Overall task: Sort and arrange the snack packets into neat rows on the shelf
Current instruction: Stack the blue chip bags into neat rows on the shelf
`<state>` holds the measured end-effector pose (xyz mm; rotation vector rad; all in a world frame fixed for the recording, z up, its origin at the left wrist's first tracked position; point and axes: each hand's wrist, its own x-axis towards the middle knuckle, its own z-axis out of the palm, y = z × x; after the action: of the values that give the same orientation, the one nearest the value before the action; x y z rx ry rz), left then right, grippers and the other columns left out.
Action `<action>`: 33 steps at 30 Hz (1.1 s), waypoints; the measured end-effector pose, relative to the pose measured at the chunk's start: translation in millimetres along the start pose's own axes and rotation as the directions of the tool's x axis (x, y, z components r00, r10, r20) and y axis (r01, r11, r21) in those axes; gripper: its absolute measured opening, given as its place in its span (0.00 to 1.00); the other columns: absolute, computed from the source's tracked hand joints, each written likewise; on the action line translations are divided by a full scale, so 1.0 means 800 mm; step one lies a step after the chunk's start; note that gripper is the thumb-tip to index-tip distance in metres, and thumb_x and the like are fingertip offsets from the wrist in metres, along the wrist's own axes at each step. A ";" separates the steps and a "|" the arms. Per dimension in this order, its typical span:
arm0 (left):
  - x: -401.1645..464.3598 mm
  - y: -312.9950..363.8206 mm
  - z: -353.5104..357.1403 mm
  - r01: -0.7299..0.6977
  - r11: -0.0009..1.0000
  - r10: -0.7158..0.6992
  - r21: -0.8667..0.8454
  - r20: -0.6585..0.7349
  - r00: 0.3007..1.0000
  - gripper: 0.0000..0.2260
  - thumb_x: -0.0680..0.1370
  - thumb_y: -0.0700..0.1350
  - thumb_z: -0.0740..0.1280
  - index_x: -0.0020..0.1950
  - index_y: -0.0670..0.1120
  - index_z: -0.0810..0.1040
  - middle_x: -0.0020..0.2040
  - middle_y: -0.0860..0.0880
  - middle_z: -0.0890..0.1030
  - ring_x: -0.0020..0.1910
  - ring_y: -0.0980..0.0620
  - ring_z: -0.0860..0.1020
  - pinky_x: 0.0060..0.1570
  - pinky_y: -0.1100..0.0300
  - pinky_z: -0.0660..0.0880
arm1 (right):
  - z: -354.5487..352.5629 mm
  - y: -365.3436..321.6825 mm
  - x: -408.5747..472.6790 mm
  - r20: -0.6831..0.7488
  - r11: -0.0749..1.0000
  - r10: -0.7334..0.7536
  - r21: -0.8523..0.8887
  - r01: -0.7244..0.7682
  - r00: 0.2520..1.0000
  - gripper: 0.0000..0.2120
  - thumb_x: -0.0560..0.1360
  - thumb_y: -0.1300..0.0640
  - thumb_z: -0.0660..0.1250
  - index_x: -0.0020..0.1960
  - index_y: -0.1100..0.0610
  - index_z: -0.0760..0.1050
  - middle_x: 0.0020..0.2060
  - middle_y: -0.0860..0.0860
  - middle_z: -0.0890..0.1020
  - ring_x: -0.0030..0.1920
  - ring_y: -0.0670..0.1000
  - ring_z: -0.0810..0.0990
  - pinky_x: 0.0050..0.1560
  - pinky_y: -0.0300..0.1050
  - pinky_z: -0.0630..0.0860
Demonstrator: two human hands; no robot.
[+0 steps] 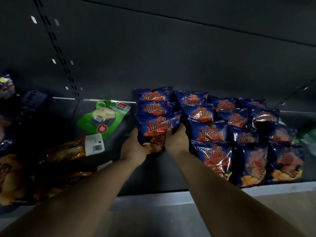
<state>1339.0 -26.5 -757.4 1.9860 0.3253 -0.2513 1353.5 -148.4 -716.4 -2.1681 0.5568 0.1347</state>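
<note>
Glossy blue crinkled packet (158, 129), printed 田园薯片, is gripped by left hand (134, 148) and right hand (177, 141) on the dark shelf (164, 171), fronting the leftmost row (154, 101).

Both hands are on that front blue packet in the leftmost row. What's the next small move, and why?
Probably set the blue packet down upright and release: left hand and right hand grip its lower corners, and it already fronts its short row, with bare shelf before it.

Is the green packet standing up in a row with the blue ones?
No, the green packet lies flat by itself on the shelf, left of the blue packets' rows.
</note>
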 end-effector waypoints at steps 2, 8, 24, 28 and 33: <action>0.004 -0.004 0.004 -0.002 0.999 0.002 0.038 0.014 1.000 0.34 0.74 0.42 0.70 0.76 0.51 0.58 0.64 0.47 0.77 0.62 0.47 0.75 0.60 0.55 0.70 | 0.004 0.002 0.000 -0.014 1.000 -0.002 -0.031 0.001 1.000 0.26 0.82 0.54 0.55 0.76 0.59 0.51 0.69 0.60 0.66 0.66 0.60 0.69 0.60 0.48 0.67; 0.013 -0.002 0.004 -0.018 0.977 0.004 0.210 0.066 0.998 0.35 0.78 0.44 0.65 0.79 0.53 0.48 0.67 0.45 0.74 0.64 0.44 0.73 0.59 0.53 0.70 | 0.004 0.009 0.011 0.026 0.996 -0.013 -0.091 0.015 1.000 0.26 0.82 0.52 0.53 0.77 0.55 0.49 0.69 0.60 0.66 0.66 0.60 0.69 0.61 0.48 0.67; 0.015 0.001 -0.013 0.031 0.991 -0.046 0.132 0.107 0.993 0.42 0.77 0.45 0.67 0.78 0.52 0.39 0.70 0.45 0.71 0.67 0.46 0.72 0.65 0.49 0.70 | 0.010 -0.005 0.001 -0.061 0.989 -0.068 -0.138 0.059 0.996 0.29 0.81 0.55 0.55 0.77 0.61 0.46 0.73 0.60 0.60 0.70 0.61 0.63 0.66 0.52 0.64; 0.006 0.005 -0.026 0.009 0.983 -0.018 0.185 0.044 0.999 0.40 0.77 0.45 0.67 0.78 0.51 0.41 0.70 0.44 0.71 0.67 0.45 0.72 0.65 0.49 0.70 | 0.007 -0.011 -0.016 -0.119 0.949 -0.254 -0.223 0.224 0.960 0.29 0.79 0.56 0.60 0.75 0.60 0.53 0.70 0.60 0.62 0.69 0.60 0.64 0.67 0.53 0.66; -0.008 0.009 -0.066 -0.100 0.934 0.129 0.344 -0.062 0.990 0.29 0.77 0.45 0.65 0.76 0.47 0.58 0.71 0.45 0.70 0.69 0.45 0.68 0.66 0.52 0.68 | 0.016 -0.038 -0.040 0.036 0.859 -0.473 -0.202 0.470 0.880 0.17 0.77 0.56 0.64 0.65 0.58 0.71 0.61 0.57 0.74 0.60 0.56 0.73 0.60 0.45 0.69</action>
<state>1336.7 18.0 -727.1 2.3543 0.2281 -0.1571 1339.4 -111.4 -693.1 -2.4438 0.0009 -0.0976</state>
